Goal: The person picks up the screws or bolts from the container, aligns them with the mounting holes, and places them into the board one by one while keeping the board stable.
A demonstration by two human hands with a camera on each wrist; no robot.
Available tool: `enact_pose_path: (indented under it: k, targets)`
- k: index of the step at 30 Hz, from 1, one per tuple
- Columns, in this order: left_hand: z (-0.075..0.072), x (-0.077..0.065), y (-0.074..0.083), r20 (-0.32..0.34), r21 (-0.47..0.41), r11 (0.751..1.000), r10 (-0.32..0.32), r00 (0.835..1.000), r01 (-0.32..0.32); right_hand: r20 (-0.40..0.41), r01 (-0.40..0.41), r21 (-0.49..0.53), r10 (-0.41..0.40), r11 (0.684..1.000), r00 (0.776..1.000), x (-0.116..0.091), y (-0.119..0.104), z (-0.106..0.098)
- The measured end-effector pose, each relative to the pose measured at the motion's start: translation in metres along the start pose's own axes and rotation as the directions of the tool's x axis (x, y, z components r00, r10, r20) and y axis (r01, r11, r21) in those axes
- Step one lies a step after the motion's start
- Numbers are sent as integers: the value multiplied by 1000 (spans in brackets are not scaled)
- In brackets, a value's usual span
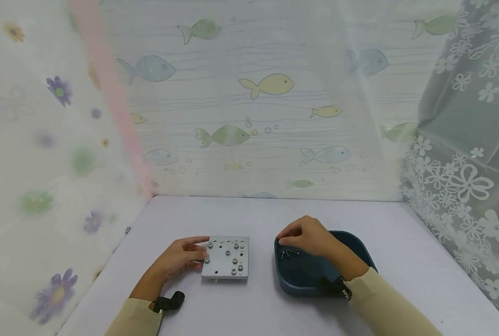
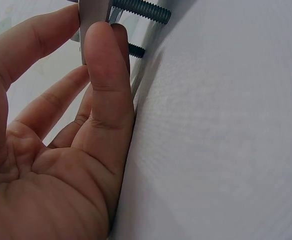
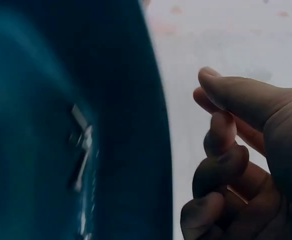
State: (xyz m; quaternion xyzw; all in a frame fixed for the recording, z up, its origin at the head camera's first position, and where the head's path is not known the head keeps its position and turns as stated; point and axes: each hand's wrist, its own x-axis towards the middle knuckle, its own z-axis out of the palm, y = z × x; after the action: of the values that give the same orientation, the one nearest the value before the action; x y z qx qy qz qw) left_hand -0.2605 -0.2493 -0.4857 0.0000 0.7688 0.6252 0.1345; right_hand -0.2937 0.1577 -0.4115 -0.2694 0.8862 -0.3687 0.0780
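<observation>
In the head view, a square silver metal plate point(image 1: 220, 261) with several socket-head screws point(image 1: 227, 253) and bare holes sits left of centre. My left hand point(image 1: 180, 254) holds its left edge, thumb and fingers against the side. Threaded screw ends point(image 2: 146, 11) stick out from the plate's underside in the left wrist view. My right hand point(image 1: 310, 235) is over the left rim of a dark blue tray point(image 1: 285, 284). Its fingers are curled, with thumb and index tips together; no object shows between them. Small loose screws point(image 1: 290, 252) lie in the tray below that hand.
A white cloth-covered table point(image 1: 182, 214) lies under everything. Fish-patterned curtain point(image 1: 232, 93) hangs behind the table, with flowered curtains at both sides. Black wrist straps point(image 1: 169, 301) sit at the sleeve cuffs, the right one overlapping the tray's near edge in the head view.
</observation>
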Motion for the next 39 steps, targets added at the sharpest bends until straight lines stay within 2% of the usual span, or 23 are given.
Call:
enact_pose_path:
  k: [6, 10, 14, 21, 28, 39]
  targets:
    - [0, 1, 0, -9, -6, 1000, -8, 1000, 8, 68, -22, -46, 26, 999, 997, -2, 21, -12]
    - [-1, 2, -2, -4, -4, 1000, -2, 1000, 2, 113, -77, -51, 83, 996, 990, -1, 28, -17]
    - [-1, 2, -3, 0, -6, 1000, 2, 1000, -2, 127, -134, -70, 142, 989, 982, -1, 33, -18]
    - [0, 5, -5, -7, -11, 1000, -8, 1000, 8, 158, -183, -104, 198, 978, 967, 2, 44, -13]
    - [0, 4, -3, 4, -15, 1000, -3, 1000, 3, 175, -161, -126, 182, 979, 968, 2, 50, -7]
    - [-1, 1, -2, -3, -4, 1000, 0, 1000, 0, 138, -144, -191, 172, 971, 975, 4, 46, 2]
